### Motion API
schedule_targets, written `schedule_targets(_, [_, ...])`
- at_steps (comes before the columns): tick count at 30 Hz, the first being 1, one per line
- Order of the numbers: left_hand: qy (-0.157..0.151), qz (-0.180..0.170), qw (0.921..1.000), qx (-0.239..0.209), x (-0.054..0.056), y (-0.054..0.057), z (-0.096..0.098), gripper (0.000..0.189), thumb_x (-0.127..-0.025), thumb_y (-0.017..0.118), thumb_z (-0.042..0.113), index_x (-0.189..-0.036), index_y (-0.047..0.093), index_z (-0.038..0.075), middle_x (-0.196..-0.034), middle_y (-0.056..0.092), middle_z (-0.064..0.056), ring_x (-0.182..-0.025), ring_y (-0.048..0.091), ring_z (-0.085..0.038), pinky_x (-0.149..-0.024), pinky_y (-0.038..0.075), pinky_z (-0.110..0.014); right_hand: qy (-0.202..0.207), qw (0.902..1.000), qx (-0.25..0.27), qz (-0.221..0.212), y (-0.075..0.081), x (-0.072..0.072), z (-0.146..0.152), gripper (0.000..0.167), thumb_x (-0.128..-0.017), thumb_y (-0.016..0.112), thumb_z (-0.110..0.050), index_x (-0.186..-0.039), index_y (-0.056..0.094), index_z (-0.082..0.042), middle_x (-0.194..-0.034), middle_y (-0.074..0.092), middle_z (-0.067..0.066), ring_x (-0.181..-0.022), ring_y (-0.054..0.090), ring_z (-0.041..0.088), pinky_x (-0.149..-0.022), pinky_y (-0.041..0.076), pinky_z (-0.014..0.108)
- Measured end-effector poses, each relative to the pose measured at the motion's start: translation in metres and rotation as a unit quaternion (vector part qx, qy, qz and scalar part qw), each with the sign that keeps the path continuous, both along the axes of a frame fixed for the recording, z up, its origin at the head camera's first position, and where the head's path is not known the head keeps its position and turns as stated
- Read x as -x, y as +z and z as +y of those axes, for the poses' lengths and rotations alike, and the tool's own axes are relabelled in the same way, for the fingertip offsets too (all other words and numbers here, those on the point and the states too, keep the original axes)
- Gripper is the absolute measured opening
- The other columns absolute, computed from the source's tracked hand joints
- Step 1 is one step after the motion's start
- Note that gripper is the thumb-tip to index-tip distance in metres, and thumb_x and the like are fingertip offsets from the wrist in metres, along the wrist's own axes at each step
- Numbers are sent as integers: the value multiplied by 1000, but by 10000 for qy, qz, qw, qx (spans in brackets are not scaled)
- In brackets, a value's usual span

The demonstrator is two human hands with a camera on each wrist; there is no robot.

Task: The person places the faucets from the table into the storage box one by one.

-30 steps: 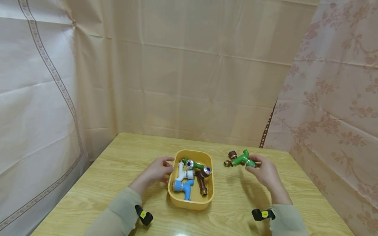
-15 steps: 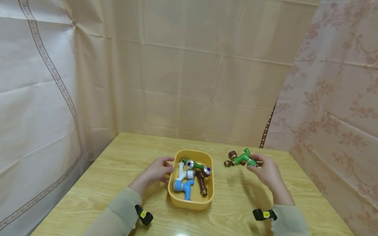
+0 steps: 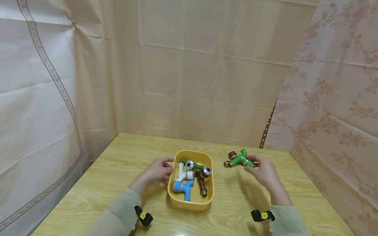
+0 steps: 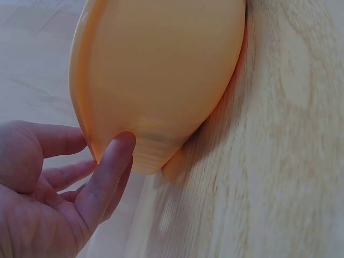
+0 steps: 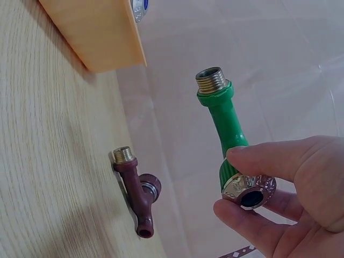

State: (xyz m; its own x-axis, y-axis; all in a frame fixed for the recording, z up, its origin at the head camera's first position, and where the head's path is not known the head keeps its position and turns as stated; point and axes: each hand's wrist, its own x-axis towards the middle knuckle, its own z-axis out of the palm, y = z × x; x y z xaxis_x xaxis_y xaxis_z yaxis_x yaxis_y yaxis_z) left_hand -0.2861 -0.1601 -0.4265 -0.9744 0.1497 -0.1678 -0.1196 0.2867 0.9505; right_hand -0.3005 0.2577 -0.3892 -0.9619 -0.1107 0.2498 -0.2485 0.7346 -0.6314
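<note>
My right hand (image 3: 267, 172) pinches a green faucet (image 3: 240, 159) by its knob end, up off the table. In the right wrist view, the green faucet (image 5: 226, 121) has its brass thread pointing away from the fingers. Below it on the table lies a brown faucet (image 5: 138, 196), partly hidden in the head view. My left hand (image 3: 157, 169) is at the left side of a yellow bin (image 3: 190, 206), its fingers loosely bent and touching the wall near the rim. Inside are a white faucet (image 3: 180, 173), a blue faucet (image 3: 187, 189), another green faucet (image 3: 198, 166) and another brown faucet (image 3: 201, 183).
The wooden table (image 3: 133, 206) carries the bin near its middle. A beige curtain (image 3: 192, 82) hangs behind the far edge, and a flowered cloth (image 3: 339, 114) hangs on the right. Black wrist cameras sit on both sleeves.
My right hand, still pinching the green faucet, rises slightly to the right and then comes back a little to the left. The left hand and the bin stay nearly still.
</note>
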Motion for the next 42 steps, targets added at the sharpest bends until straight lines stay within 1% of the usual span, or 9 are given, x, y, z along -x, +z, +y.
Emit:
schedule_targets(10, [41, -17, 10000, 3, -1, 1, 1, 52, -98, 63, 6, -148, 49, 6, -111, 59, -16, -90, 64, -27, -66, 62, -40, 171, 9997, 41, 140, -1, -2, -11, 43, -91, 77, -10, -131, 64, -2, -125, 65, 19, -109, 63, 41, -76, 60, 41])
schedule_targets(19, [72, -28, 10000, -9, -1, 1, 0, 52, -98, 64, 6, -148, 50, 7, -110, 59, -16, -88, 64, -27, -67, 62, -41, 369, 9992, 125, 50, -4, 1, -21, 45, -91, 77, -8, -133, 63, -2, -127, 65, 18, -108, 64, 38, -80, 59, 43])
schedule_targets(21, [72, -36, 10000, -13, -1, 1, 0, 52, -98, 64, 6, -148, 50, 7, -110, 60, -15, -89, 64, -27, -67, 62, -40, 386, 9992, 71, 37, -4, 1, -22, 45, -91, 76, -8, -133, 63, -1, -128, 65, 18, -109, 64, 38, -81, 59, 44])
schedule_targets(29, [74, -19, 10000, -2, 2, 0, 0, 52, -98, 64, 7, -148, 50, 8, -111, 60, -15, -89, 65, -27, -66, 62, -40, 421, 9990, -154, -15, 2, 4, -29, 43, -91, 77, -13, -131, 65, -5, -128, 65, 16, -111, 64, 38, -85, 58, 49])
schedule_targets(33, [45, 7, 10000, -9, 2, -1, 0, 52, -98, 64, 7, -148, 50, 8, -110, 60, -16, -89, 66, -27, -66, 62, -40, 450, 9988, -208, 15, 4, 6, -33, 40, -91, 78, -14, -129, 67, -6, -125, 67, 15, -108, 64, 36, -82, 58, 47])
schedule_targets(38, [24, 18, 10000, -49, 1, -1, -1, 53, -97, 64, 6, -148, 50, 7, -110, 60, -16, -89, 66, -27, -66, 62, -41, 492, 9984, -279, 12, 7, 8, -37, 41, -91, 78, -15, -130, 67, -7, -123, 67, 13, -102, 64, 30, -78, 57, 43])
schedule_targets(42, [26, 29, 10000, -55, 0, 0, -1, 53, -97, 64, 6, -148, 50, 7, -109, 60, -16, -89, 66, -27, -65, 62, -41, 542, 9982, -242, -11, 9, 9, -40, 42, -91, 78, -14, -131, 66, -7, -125, 67, 14, -103, 66, 30, -80, 58, 44])
